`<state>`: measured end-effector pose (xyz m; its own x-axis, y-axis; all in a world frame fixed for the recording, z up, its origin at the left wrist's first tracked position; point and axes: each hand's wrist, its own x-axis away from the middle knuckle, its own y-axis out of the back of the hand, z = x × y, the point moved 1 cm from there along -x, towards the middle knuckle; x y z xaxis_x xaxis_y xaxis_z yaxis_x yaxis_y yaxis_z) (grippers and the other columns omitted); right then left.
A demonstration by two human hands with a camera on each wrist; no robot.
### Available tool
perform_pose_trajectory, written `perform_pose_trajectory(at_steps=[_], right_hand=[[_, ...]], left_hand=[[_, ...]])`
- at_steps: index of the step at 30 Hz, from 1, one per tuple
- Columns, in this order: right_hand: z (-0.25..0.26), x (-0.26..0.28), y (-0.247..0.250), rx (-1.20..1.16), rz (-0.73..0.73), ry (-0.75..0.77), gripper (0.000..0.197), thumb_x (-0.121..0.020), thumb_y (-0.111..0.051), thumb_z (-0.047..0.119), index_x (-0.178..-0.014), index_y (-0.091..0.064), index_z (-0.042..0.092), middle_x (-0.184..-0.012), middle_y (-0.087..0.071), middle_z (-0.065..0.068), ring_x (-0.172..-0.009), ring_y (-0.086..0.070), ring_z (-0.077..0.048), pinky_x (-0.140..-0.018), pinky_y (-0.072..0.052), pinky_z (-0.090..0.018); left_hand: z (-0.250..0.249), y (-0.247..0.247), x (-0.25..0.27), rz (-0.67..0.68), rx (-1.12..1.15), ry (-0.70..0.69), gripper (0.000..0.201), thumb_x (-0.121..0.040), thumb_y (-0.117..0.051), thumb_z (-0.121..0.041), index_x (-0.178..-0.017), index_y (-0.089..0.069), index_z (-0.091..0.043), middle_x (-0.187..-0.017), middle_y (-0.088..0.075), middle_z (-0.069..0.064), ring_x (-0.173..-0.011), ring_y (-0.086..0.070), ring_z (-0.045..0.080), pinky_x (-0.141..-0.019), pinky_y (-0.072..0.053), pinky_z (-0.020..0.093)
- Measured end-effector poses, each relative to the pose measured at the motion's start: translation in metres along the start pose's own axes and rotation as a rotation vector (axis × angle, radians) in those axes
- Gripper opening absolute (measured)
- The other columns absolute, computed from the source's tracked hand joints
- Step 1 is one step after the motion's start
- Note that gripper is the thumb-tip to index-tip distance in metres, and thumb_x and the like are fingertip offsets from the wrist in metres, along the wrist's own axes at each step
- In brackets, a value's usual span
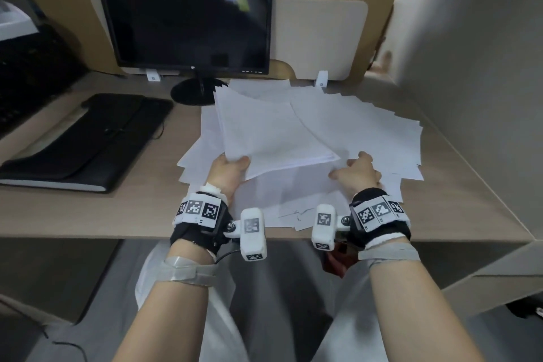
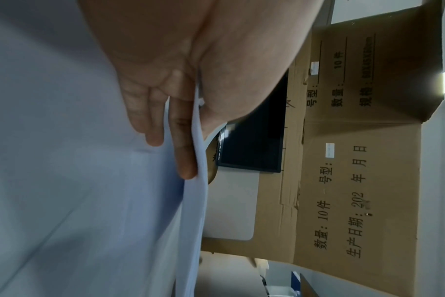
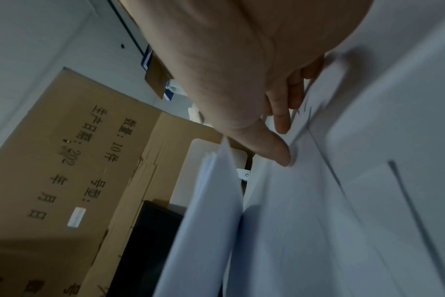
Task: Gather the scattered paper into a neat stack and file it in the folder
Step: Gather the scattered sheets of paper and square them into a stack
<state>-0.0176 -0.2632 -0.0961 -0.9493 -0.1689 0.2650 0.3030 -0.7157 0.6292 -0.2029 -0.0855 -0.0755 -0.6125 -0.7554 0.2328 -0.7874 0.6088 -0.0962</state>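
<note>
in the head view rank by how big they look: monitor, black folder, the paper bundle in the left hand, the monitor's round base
1. monitor
2. black folder and the paper bundle that the left hand grips look alike, and the bundle is nearer, so unranked
3. round base, partly hidden behind paper

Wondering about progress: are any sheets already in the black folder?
No: the black folder lies closed at the left, sheets still spread beside it.

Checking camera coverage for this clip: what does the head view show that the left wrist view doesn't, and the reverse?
Only the head view: the closed black leather folder left of the scattered white paper sheets, and the right hand. Only the left wrist view: the fingers tucked under the held white paper bundle, and printing on the brown cardboard box. Both: the left hand, bundle, black monitor.
</note>
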Motion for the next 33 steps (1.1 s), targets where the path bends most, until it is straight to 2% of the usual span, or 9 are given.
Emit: perform_pose_trajectory(at_steps=[3,8,12,16,18,20,22,28,33], right_hand=[[-0.002,-0.006,0.006,-0.051,0.048,0.008,0.07,-0.085,-0.064,0.019,-0.148,-0.034,0.023,-0.143,-0.05,-0.002,-0.135,-0.032,-0.03,-0.108,-0.028,-0.041],[-0.005,-0.011,0.009,-0.185,0.063,0.036,0.052,-0.09,-0.05,0.027,-0.141,-0.048,0.024,-0.141,-0.052,-0.006,-0.137,-0.036,-0.031,-0.114,-0.028,-0.045],[-0.006,-0.023,0.01,-0.318,0.091,0.001,0.032,-0.075,-0.041,0.041,-0.082,-0.063,0.019,-0.115,-0.068,-0.002,-0.118,-0.053,-0.031,-0.109,-0.032,-0.052],[-0.005,-0.017,0.01,-0.304,0.108,0.045,0.051,-0.065,-0.045,0.065,-0.069,-0.061,0.018,-0.087,-0.069,0.009,-0.098,-0.06,-0.027,-0.105,-0.036,-0.047],[-0.007,-0.016,0.009,-0.257,0.113,0.093,0.045,-0.06,-0.051,0.069,-0.081,-0.064,0.031,-0.083,-0.058,0.013,-0.099,-0.055,-0.028,-0.101,-0.035,-0.042],[-0.006,-0.012,0.01,-0.247,0.105,0.103,0.074,-0.057,-0.058,0.064,-0.122,-0.059,0.03,-0.104,-0.058,0.014,-0.117,-0.054,-0.026,-0.108,-0.035,-0.046],[-0.005,-0.01,0.013,-0.218,0.071,0.117,0.082,-0.064,-0.062,0.054,-0.139,-0.046,0.023,-0.129,-0.056,0.004,-0.126,-0.051,-0.027,-0.109,-0.036,-0.049],[-0.005,-0.014,0.021,-0.25,0.067,0.122,0.07,-0.083,-0.068,0.03,-0.145,-0.04,0.013,-0.141,-0.051,-0.008,-0.119,-0.058,-0.025,-0.102,-0.048,-0.046],[-0.008,-0.019,0.02,-0.324,0.099,0.099,0.072,-0.08,-0.071,0.027,-0.144,-0.042,0.012,-0.134,-0.055,-0.006,-0.115,-0.06,-0.025,-0.101,-0.049,-0.045]], left_hand=[[0.0,-0.015,-0.005,0.011,-0.001,0.001,0.01,-0.09,-0.06,-0.006,-0.091,-0.065,-0.015,-0.095,-0.07,0.005,-0.09,-0.067,0.025,-0.098,-0.051,0.047],[-0.004,-0.031,-0.015,-0.029,-0.115,-0.02,0.008,-0.084,-0.063,-0.011,-0.09,-0.064,-0.014,-0.101,-0.071,0.011,-0.095,-0.067,0.03,-0.088,-0.053,0.039],[-0.01,-0.04,-0.024,-0.047,-0.153,-0.021,0.014,-0.087,-0.061,-0.008,-0.101,-0.061,-0.01,-0.102,-0.067,0.009,-0.092,-0.062,0.025,-0.083,-0.046,0.031],[-0.015,-0.048,-0.029,-0.026,-0.163,0.025,0.023,-0.089,-0.06,-0.008,-0.112,-0.061,-0.009,-0.107,-0.066,0.006,-0.094,-0.06,0.024,-0.074,-0.044,0.024],[-0.014,-0.052,-0.03,-0.009,-0.158,0.042,0.023,-0.089,-0.059,-0.006,-0.111,-0.062,-0.01,-0.106,-0.066,0.007,-0.093,-0.06,0.024,-0.063,-0.042,0.021],[-0.014,-0.057,-0.03,-0.013,-0.158,0.051,0.024,-0.088,-0.061,-0.004,-0.111,-0.064,-0.006,-0.106,-0.067,0.01,-0.092,-0.062,0.025,-0.066,-0.045,0.023],[-0.014,-0.061,-0.032,-0.027,-0.153,0.054,0.027,-0.086,-0.063,-0.004,-0.113,-0.065,-0.002,-0.106,-0.068,0.012,-0.093,-0.064,0.025,-0.076,-0.047,0.027],[-0.02,-0.071,-0.039,-0.016,-0.183,0.066,0.016,-0.083,-0.065,-0.006,-0.099,-0.066,-0.008,-0.105,-0.07,0.012,-0.097,-0.066,0.03,-0.087,-0.053,0.035],[-0.021,-0.076,-0.039,0.019,-0.207,0.117,0.027,-0.086,-0.064,-0.01,-0.112,-0.065,-0.005,-0.105,-0.068,0.01,-0.083,-0.065,0.025,-0.061,-0.05,0.025]])
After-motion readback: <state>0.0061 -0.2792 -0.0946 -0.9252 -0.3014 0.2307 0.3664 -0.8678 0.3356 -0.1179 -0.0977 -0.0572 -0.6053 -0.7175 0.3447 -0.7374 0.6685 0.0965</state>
